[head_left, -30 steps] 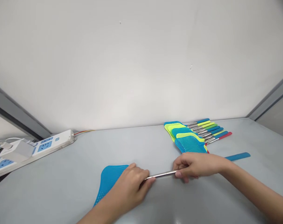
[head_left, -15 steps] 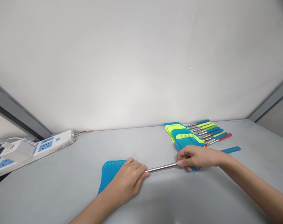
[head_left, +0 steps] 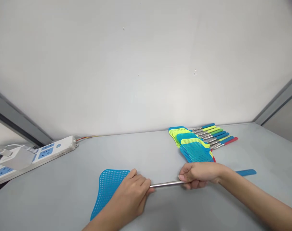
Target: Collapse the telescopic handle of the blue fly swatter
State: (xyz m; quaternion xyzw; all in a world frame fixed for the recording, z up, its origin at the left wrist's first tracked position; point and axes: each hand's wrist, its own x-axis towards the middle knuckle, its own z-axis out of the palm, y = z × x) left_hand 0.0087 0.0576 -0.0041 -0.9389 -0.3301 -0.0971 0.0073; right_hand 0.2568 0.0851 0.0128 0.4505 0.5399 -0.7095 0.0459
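A blue fly swatter (head_left: 112, 183) with a perforated head lies across both hands, low over the grey table. My left hand (head_left: 133, 192) is closed around it where the head meets the metal rod, covering part of the head. My right hand (head_left: 196, 175) pinches the silvery rod further along. Beyond the right wrist the swatter's blue handle end (head_left: 245, 172) sticks out. Just behind my right hand lies an overlapping row of fly swatters (head_left: 195, 151) with blue and yellow-green heads; their blue, yellow, green and red handles point right.
A white power strip (head_left: 64, 145) with blue sockets and a plugged-in white adapter (head_left: 17, 158) runs along the left side of the grey table (head_left: 71, 189). Thin red and yellow wires leave its end. A white wall (head_left: 136, 80) stands behind, with grey frame posts at both sides.
Both hands have brought the blue fly swatter a little nearer to me, away from the row. My right hand has moved slightly left along the rod, and less bare rod shows between the hands.
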